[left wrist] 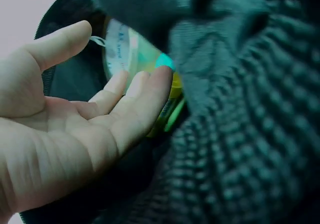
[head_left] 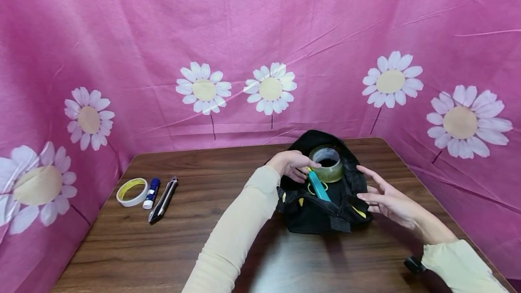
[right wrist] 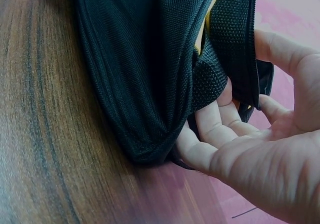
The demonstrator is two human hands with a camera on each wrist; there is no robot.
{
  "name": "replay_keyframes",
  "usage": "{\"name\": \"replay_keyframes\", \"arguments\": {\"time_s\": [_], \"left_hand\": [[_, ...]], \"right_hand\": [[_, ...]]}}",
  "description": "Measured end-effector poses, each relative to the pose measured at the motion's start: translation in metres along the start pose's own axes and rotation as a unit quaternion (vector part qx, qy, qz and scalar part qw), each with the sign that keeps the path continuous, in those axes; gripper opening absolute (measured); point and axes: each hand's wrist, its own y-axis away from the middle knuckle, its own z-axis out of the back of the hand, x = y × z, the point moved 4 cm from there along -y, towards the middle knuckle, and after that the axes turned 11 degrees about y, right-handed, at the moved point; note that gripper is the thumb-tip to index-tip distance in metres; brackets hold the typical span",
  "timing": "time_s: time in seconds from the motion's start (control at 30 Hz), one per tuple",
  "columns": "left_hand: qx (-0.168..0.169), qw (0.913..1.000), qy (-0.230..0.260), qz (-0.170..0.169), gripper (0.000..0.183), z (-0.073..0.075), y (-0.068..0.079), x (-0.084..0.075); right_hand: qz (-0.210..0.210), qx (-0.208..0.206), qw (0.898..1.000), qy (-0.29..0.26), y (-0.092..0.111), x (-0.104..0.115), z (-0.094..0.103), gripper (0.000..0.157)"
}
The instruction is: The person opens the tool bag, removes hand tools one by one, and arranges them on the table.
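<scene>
A black zippered bag [head_left: 317, 218] stands unzipped on the table, its mouth spread. Inside it are a wide roll of clear packing tape [head_left: 333, 173], a slim teal tool [head_left: 319, 186] and yellow loops beneath the tool. My left hand [head_left: 294, 164] reaches over the bag's left rim, thumb apart from the fingers. In the left wrist view its fingertips overlap the tape roll [left wrist: 120, 46] and the teal tool's tip [left wrist: 164, 61]. My right hand [head_left: 388, 200] holds the bag's right side. In the right wrist view its fingers [right wrist: 210, 121] curl behind the webbing, with the thumb at the zippered edge.
On the left of the wooden table [head_left: 211, 184] lie a roll of white tape [head_left: 122, 196], a blue and white glue stick [head_left: 151, 193] and a utility knife [head_left: 163, 200]. A pink flowered cloth [head_left: 236, 21] hangs behind and along both sides.
</scene>
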Motion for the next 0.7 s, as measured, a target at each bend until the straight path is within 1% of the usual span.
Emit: {"name": "replay_keyframes", "arguments": {"time_s": [0.1,0.17,0.27,0.33,0.43,0.5,0.6,0.7], "left_hand": [[-0.002,0.9999,-0.005,0.013,0.049,-0.002,-0.008,0.01],[0.001,0.9995,-0.028,0.017,0.039,-0.003,-0.013,0.019],[0.001,0.9977,-0.065,0.015,0.031,-0.002,-0.021,0.032],[-0.004,0.997,-0.077,0.01,0.03,-0.001,-0.024,0.039],[-0.022,0.9972,-0.071,0.0,0.031,-0.001,-0.028,0.047],[-0.046,0.9961,-0.075,-0.01,0.033,-0.002,-0.029,0.049],[-0.084,0.9921,-0.088,-0.029,0.038,-0.004,-0.031,0.051],[-0.105,0.989,-0.095,-0.042,0.036,-0.006,-0.033,0.051]], "right_hand": [[0.006,0.003,1.0,-0.008,0.0,0.0,0.0,0.08],[0.008,0.004,1.0,-0.011,0.0,0.0,0.0,0.08],[0.008,0.004,1.0,-0.009,-0.001,-0.001,-0.001,0.079],[0.007,0.004,1.0,-0.008,-0.002,-0.001,-0.001,0.079],[0.006,0.002,1.0,-0.007,-0.002,-0.001,-0.002,0.078],[0.005,0.0,1.0,-0.006,-0.002,-0.002,-0.001,0.078],[0.001,-0.005,1.0,-0.001,-0.002,-0.003,0.0,0.079],[-0.005,-0.01,1.0,0.005,-0.002,-0.004,0.001,0.079]]}}
